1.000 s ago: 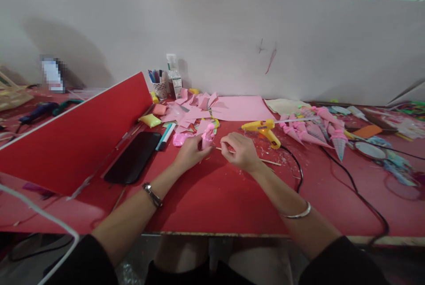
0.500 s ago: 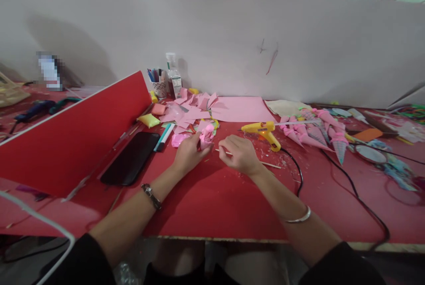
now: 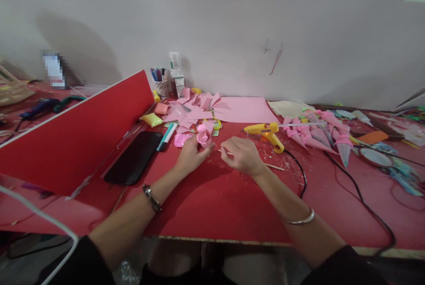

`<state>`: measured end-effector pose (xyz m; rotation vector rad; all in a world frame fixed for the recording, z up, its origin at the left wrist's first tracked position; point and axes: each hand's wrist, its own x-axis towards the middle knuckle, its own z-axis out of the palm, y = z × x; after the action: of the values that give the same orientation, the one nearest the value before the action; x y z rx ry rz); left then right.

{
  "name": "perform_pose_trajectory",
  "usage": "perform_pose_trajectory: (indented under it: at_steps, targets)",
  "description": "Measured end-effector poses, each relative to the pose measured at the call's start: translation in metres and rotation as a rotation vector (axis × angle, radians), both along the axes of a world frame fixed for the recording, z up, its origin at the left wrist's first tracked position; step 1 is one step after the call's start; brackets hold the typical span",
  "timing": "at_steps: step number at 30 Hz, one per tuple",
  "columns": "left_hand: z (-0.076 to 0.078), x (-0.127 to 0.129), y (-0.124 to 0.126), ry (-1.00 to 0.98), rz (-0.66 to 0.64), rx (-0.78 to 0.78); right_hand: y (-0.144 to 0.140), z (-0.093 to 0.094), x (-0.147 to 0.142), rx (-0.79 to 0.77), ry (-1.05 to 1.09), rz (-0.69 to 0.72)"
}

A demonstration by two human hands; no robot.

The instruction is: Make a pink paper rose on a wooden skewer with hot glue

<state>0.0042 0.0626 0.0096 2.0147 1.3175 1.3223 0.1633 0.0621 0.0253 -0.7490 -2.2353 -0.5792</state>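
My left hand (image 3: 192, 157) is closed around a small pink paper cone (image 3: 203, 139) topped with bright pink clay. The cone's lower part is hidden by my fingers. To the right, my right hand (image 3: 242, 155) is closed on a thin wooden stick (image 3: 274, 167). One end of the stick pokes out toward the cone, a small gap away from it; the other end shows beyond my wrist. Just left of my left hand lies a bright pink packet (image 3: 182, 140). A yellow glue gun (image 3: 267, 131) rests behind my right hand, its light glowing orange.
Pink paper scraps (image 3: 191, 114) and a pink sheet (image 3: 245, 109) lie at the back. Several finished-looking pink cones (image 3: 318, 132) are piled right. A black phone (image 3: 134, 157), markers (image 3: 168, 136) and a red board (image 3: 83, 134) stand or lie left. The glue gun's cord (image 3: 300, 170) crosses the table.
The cone in my left hand has turned, its clay top now leaning further left. My right hand keeps its grip near the same spot. The whole view has shifted slightly.
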Motion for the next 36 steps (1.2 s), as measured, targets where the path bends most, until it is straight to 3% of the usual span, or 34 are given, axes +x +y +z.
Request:
perform_pose_trajectory:
  at_steps: [7,10,15,20,25,36]
  targets:
    - [-0.001,0.0,0.002,-0.097,-0.015,-0.083,0.001,-0.001,-0.001,0.002,-0.02,0.0]
    - [0.001,0.001,0.001,-0.192,-0.04,-0.213,0.002,-0.004,-0.002,-0.048,-0.004,0.003]
    - [0.004,0.004,-0.002,-0.397,-0.047,-0.47,0.003,-0.01,-0.007,-0.361,0.185,-0.006]
    - [-0.002,0.006,0.0,-0.677,-0.129,-0.588,0.005,-0.013,-0.012,-0.63,0.342,0.075]
    - [-0.002,0.007,-0.001,-0.889,-0.202,-0.672,0.004,-0.014,-0.012,-0.641,0.356,0.085]
    - [0.005,0.008,-0.005,-1.017,-0.388,-0.735,0.002,-0.013,-0.014,-0.561,0.324,-0.049]
